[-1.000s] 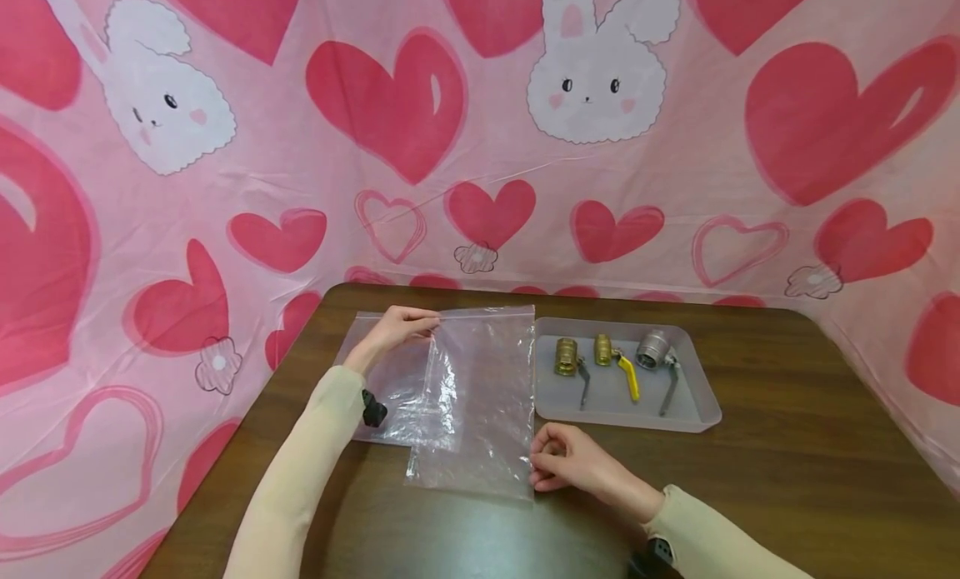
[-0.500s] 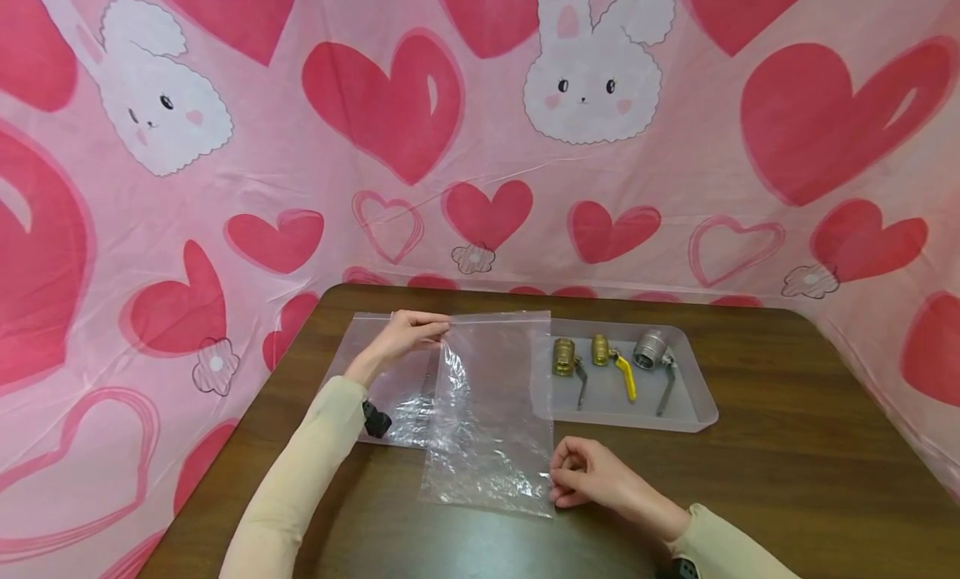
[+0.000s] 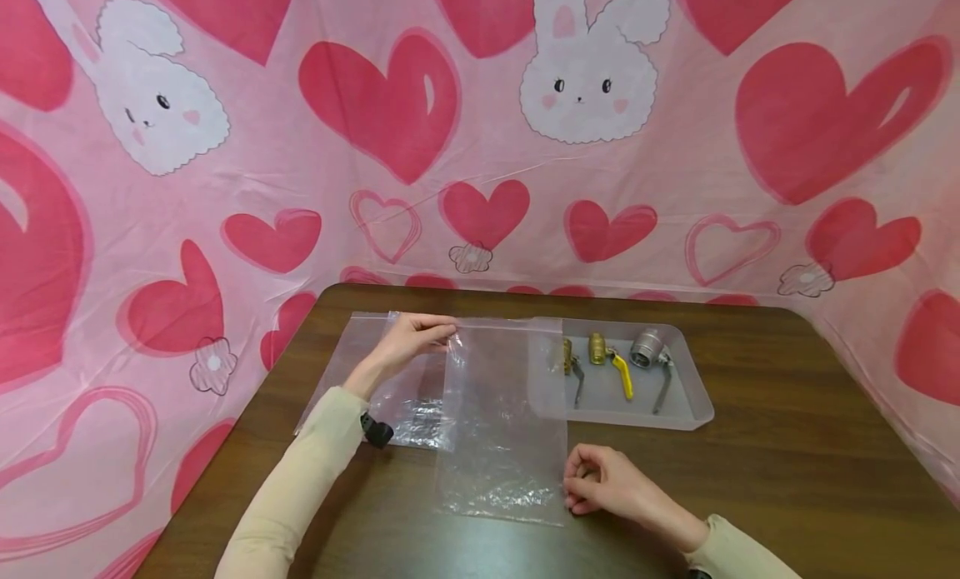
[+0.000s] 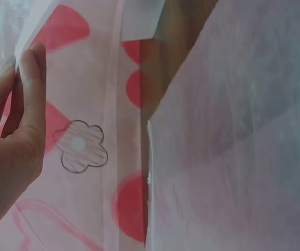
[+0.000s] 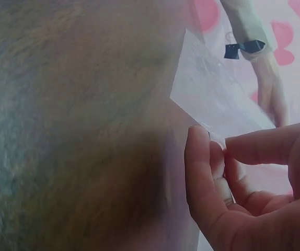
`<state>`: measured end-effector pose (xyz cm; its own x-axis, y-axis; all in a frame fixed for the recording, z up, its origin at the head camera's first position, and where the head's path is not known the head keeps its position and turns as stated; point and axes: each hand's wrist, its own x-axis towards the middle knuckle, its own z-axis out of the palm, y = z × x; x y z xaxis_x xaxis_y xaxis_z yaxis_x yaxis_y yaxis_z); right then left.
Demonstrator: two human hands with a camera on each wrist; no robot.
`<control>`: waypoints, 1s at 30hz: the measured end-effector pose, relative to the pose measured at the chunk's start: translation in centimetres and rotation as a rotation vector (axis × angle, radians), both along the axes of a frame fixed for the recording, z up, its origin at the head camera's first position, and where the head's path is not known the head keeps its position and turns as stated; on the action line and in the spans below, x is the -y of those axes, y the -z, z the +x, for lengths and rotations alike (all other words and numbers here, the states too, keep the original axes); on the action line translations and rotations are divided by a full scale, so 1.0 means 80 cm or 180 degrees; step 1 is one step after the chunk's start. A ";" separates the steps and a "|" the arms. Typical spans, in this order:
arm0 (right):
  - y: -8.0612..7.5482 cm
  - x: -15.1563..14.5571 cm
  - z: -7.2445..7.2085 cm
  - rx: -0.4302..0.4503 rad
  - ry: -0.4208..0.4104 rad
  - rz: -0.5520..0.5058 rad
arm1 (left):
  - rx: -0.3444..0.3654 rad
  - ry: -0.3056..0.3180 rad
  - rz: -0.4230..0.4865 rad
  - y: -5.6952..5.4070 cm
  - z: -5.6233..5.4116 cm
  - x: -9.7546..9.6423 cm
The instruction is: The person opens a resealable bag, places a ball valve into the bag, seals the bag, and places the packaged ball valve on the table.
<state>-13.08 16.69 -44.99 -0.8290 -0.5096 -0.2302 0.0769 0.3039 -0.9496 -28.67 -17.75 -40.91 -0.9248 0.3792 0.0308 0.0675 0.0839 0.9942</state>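
Observation:
A clear zip-seal plastic bag (image 3: 502, 421) is spread between my two hands in the head view. My left hand (image 3: 408, 343) pinches its upper left corner, just at the seal strip. Low on the bag's right edge, my right hand (image 3: 611, 483) pinches the film between thumb and fingers. The right wrist view shows those fingertips (image 5: 197, 138) meeting at the film's edge. A second clear bag (image 3: 416, 412) lies flat on the table at left, partly hidden by my left hand and the held bag. In the left wrist view its film (image 4: 233, 157) fills the right side.
Behind the held bag's right edge stands a translucent plastic tray (image 3: 693, 387). It holds a brass ball valve (image 3: 567, 358) partly covered by the bag, a small yellow-handled valve (image 3: 597, 348) and a silvery valve (image 3: 647, 350). A brown wooden table (image 3: 787, 446) meets a pink heart-print curtain.
Both hands have carried the bag rightward and slightly toward me. Its right part now overlaps the tray, and more of the second bag shows at left.

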 end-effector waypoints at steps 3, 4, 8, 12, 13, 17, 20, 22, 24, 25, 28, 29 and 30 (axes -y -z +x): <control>-0.001 -0.003 0.000 -0.0166 -0.0026 0.0049 | -0.0092 0.0015 0.0003 -0.002 0.006 -0.003; -0.001 -0.004 0.000 -0.0252 -0.0033 0.0080 | -0.0128 0.0028 0.0003 -0.003 0.008 -0.004; -0.004 -0.010 -0.003 -0.0618 -0.0069 0.0200 | -0.0231 0.0071 0.0045 -0.004 0.013 -0.008; -0.009 -0.016 -0.006 -0.0969 -0.0112 0.0379 | -0.0245 0.0092 0.0029 -0.006 0.017 -0.011; -0.010 -0.017 -0.007 -0.1041 -0.0113 0.0427 | -0.0255 0.0089 0.0018 -0.006 0.017 -0.012; -0.016 -0.022 -0.009 -0.1212 -0.0079 0.0545 | -0.0287 0.0090 0.0034 -0.006 0.021 -0.014; -0.022 -0.024 -0.010 -0.1338 -0.0021 0.0543 | -0.0330 0.0119 0.0063 -0.004 0.024 -0.018; -0.026 -0.026 -0.012 -0.1399 0.0029 0.0542 | -0.0350 0.0154 0.0044 -0.005 0.027 -0.020; -0.032 -0.027 -0.014 -0.1457 0.0087 0.0554 | -0.0352 0.0178 0.0006 -0.006 0.030 -0.023; -0.035 -0.027 -0.015 -0.1472 0.0118 0.0557 | -0.0347 0.0188 -0.0008 -0.007 0.031 -0.024; -0.045 -0.029 -0.019 -0.1521 0.0196 0.0553 | -0.0334 0.0199 -0.0020 -0.007 0.035 -0.029; -0.048 -0.030 -0.020 -0.1535 0.0217 0.0545 | -0.0338 0.0208 -0.0019 -0.006 0.036 -0.031; -0.051 -0.030 -0.022 -0.1534 0.0240 0.0528 | -0.0356 0.0216 -0.0027 -0.006 0.037 -0.032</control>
<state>-14.80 19.11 -40.87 -0.8939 -0.4334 0.1144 -0.3301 0.4640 -0.8220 -25.73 -15.20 -40.43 -0.8880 0.4414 0.1288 0.1837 0.0836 0.9794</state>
